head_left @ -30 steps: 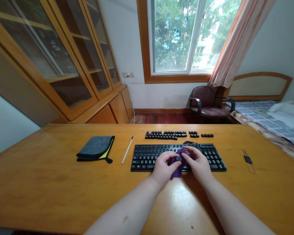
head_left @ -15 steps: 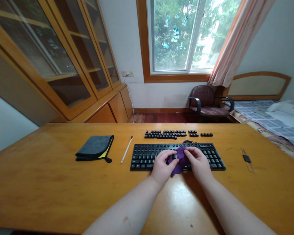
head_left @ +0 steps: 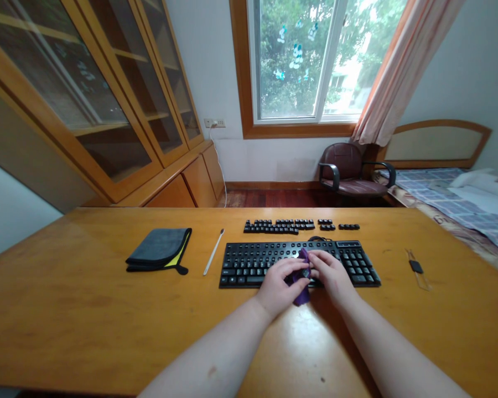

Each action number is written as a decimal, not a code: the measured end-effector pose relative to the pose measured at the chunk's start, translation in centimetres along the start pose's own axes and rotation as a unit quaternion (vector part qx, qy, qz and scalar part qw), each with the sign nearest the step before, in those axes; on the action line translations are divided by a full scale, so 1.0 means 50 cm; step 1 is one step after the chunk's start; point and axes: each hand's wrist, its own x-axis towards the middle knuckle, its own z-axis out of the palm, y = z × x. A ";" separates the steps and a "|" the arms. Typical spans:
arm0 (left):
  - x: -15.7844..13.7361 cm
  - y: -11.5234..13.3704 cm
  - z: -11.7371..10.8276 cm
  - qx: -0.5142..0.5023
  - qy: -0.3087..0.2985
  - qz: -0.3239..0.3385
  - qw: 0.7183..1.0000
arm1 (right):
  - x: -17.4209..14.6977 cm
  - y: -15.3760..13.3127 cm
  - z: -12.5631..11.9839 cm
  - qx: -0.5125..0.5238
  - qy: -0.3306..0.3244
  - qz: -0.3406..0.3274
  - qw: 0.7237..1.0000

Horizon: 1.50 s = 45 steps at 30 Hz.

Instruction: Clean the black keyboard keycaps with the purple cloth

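Note:
Over the black keyboard [head_left: 249,265] my two hands are close together around a small purple cloth [head_left: 302,296]. My left hand [head_left: 280,282] pinches a dark keycap [head_left: 306,272] between thumb and fingers, with the cloth against it. My right hand [head_left: 327,271] is closed on the cloth's right side, its fingertips bunching it around the keycap. Behind the keyboard, rows of loose black keycaps [head_left: 269,227] lie in groups. The hands cover part of the keyboard's lower right middle.
Left of the keyboard lie a white brush [head_left: 213,253] with a dark tip and a folded grey cloth [head_left: 157,247] with yellow lining. A wire keycap puller [head_left: 416,267] rests on the right of the wooden desk [head_left: 87,320]. A chair [head_left: 348,170] stands beyond.
The purple cloth, spread out between the hands before, is now folded narrower around the keycap. My right hand has moved left, nearer my left hand.

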 end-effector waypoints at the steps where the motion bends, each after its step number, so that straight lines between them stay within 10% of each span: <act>1: 0.000 0.000 0.000 -0.003 -0.006 0.006 1.000 | 0.000 0.000 0.001 0.001 0.000 0.004 1.000; 18: 0.000 -0.006 0.003 -0.021 -0.008 -0.035 0.999 | -0.005 -0.003 -0.003 -0.218 0.004 -0.120 0.969; 30: 0.006 -0.044 0.014 -0.100 0.127 -0.112 0.981 | -0.001 -0.001 -0.013 -0.052 0.109 -0.095 0.988; 36: 0.009 -0.034 0.022 -0.218 0.132 -0.184 0.949 | -0.013 0.011 0.000 -0.021 -0.040 -0.038 0.998; 45: 0.006 -0.023 0.016 -0.219 0.131 -0.164 0.953 | -0.009 0.000 -0.004 -0.109 -0.080 -0.121 0.983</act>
